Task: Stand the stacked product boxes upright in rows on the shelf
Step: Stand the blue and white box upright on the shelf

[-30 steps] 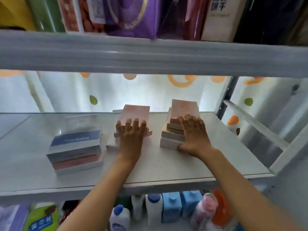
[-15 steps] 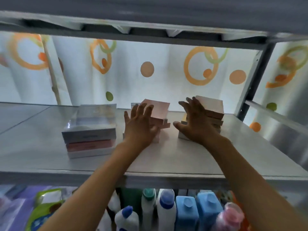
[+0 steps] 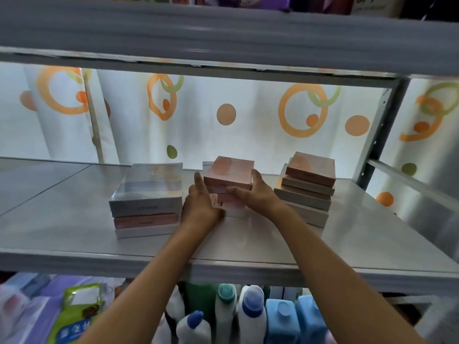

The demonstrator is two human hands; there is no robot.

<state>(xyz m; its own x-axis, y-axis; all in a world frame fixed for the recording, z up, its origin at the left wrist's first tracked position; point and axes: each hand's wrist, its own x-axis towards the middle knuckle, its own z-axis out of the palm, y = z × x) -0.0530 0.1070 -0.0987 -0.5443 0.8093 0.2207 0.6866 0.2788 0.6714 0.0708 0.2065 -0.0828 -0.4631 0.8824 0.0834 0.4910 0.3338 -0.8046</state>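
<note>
Three stacks of flat product boxes lie on the grey shelf. The left stack has a glossy grey box on top, a pink one and a white one under it. The middle stack is pink. My left hand holds its left side and my right hand holds its right side, fingers curled round the boxes' edges. The right stack, several pink and beige boxes, stands free beside my right wrist.
A low shelf board hangs close above. A metal upright and a side rail bound the right end. Bottles and packets fill the shelf below. A patterned curtain hangs behind.
My right hand left the right stack and moved over to the middle stack. Both hands now clasp the middle stack from either side. The camera has dropped lower and closer.
</note>
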